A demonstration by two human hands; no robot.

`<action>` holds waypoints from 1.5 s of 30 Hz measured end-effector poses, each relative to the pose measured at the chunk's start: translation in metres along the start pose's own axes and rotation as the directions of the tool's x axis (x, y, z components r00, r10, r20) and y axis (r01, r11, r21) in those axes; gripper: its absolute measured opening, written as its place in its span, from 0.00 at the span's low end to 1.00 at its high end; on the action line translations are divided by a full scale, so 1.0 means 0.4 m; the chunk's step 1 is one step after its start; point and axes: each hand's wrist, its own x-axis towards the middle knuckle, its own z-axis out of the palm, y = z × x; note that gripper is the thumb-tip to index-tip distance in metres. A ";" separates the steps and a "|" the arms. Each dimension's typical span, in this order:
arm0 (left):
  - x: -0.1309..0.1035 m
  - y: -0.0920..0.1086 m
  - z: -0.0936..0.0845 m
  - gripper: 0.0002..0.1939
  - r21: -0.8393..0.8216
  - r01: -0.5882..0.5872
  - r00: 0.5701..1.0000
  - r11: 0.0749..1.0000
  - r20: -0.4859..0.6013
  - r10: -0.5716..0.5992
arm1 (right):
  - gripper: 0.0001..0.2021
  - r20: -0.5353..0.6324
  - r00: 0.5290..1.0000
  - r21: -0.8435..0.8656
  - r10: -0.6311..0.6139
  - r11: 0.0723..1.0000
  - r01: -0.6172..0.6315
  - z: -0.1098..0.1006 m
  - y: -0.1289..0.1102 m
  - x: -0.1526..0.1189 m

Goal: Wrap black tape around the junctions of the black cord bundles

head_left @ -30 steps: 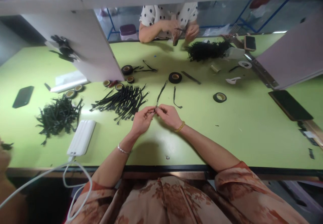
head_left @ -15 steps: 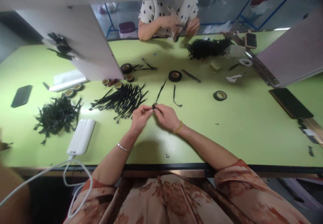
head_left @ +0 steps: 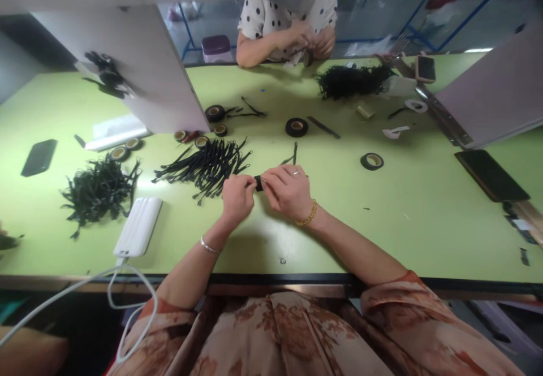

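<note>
Both hands pinch a short black taped cable [head_left: 258, 183] just above the table, and only a dark bit of it shows between the fingertips. My left hand [head_left: 238, 196] is closed on its left end. My right hand [head_left: 288, 193] grips the other end, its fingers covering most of the piece. Just behind the right hand, another black strip [head_left: 294, 153] lies on the table, partly hidden. To the left of my left hand is a spread pile of black cables [head_left: 212, 167]. A roll of black tape [head_left: 296, 128] lies beyond the hands.
Farther left are a tangled black pile [head_left: 99, 192] and a white power bank [head_left: 138, 227] with its cable. Another tape roll [head_left: 372, 161] and a phone [head_left: 492, 175] lie to the right. A white partition [head_left: 165, 76] stands at left; opposite, a person in dotted sleeves [head_left: 254, 17] works.
My right hand has turned over, knuckles now upward, and covers more of the cable. The long tail that pointed away from the hands no longer shows. Across the table, the other person's hands have shifted.
</note>
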 end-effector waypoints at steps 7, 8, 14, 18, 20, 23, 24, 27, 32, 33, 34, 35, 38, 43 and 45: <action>-0.013 0.031 -0.001 0.12 0.227 -0.442 0.896 0.868 0.159 0.415 | 0.19 0.433 0.843 -0.133 0.320 0.947 -0.292 -0.009 0.024 0.028; -0.013 0.031 -0.001 0.13 0.224 -0.447 0.893 0.866 0.166 0.418 | 0.19 0.465 0.809 -0.130 0.360 0.931 -0.340 -0.005 0.027 0.028; -0.012 0.032 -0.010 0.14 0.180 -0.445 0.891 0.877 0.181 0.415 | 0.17 0.532 0.759 0.061 0.375 0.877 -0.476 0.016 0.057 0.032; -0.018 0.039 -0.007 0.14 0.220 -0.517 0.853 0.827 0.205 0.479 | 0.11 0.635 0.706 0.419 0.315 0.627 -0.657 0.037 0.068 0.025; -0.021 0.042 -0.002 0.14 0.245 -0.545 0.837 0.802 0.198 0.509 | 0.10 0.634 0.681 0.489 0.367 0.492 -0.720 0.047 0.065 0.020; -0.024 0.043 0.007 0.13 0.284 -0.508 0.861 0.813 0.140 0.489 | 0.16 0.558 0.658 0.590 0.506 0.315 -0.743 0.057 0.053 0.016; -0.026 0.043 0.010 0.12 0.293 -0.470 0.882 0.833 0.113 0.458 | 0.17 0.525 0.657 0.633 0.541 0.268 -0.726 0.060 0.048 0.016; -0.031 0.043 0.018 0.12 0.262 -0.313 0.949 0.913 0.041 0.314 | 0.19 0.439 0.665 0.728 0.605 0.194 -0.658 0.067 0.032 0.013; -0.040 0.042 0.023 0.07 -0.031 0.067 0.995 0.997 0.082 -0.065 | 0.18 0.337 0.701 0.778 0.629 0.234 -0.583 0.072 0.009 0.003; -0.040 0.042 0.022 0.07 -0.094 0.135 0.985 0.986 0.122 -0.123 | 0.18 0.317 0.713 0.773 0.626 0.265 -0.576 0.067 0.009 0.001; -0.040 0.041 0.021 0.06 -0.143 0.181 0.973 0.973 0.167 -0.157 | 0.17 0.312 0.732 0.762 0.606 0.301 -0.574 0.059 0.012 0.001; -0.039 0.041 0.021 0.06 -0.177 0.206 0.963 0.962 0.212 -0.167 | 0.15 0.325 0.759 0.744 0.564 0.344 -0.574 0.049 0.019 0.002; -0.039 0.042 0.023 0.08 -0.195 0.184 0.948 0.963 0.295 -0.122 | 0.11 0.406 0.831 0.607 0.379 0.568 -0.556 0.007 0.064 0.013; -0.045 0.055 0.034 0.09 -0.035 -0.069 0.960 0.997 0.271 0.076 | 0.12 0.277 0.795 -0.143 0.539 0.842 -0.521 -0.020 0.170 0.029; -0.049 0.060 0.036 0.09 0.025 -0.154 0.929 0.988 0.344 0.136 | 0.12 0.355 0.743 -0.254 0.567 0.824 -0.507 -0.003 0.194 0.026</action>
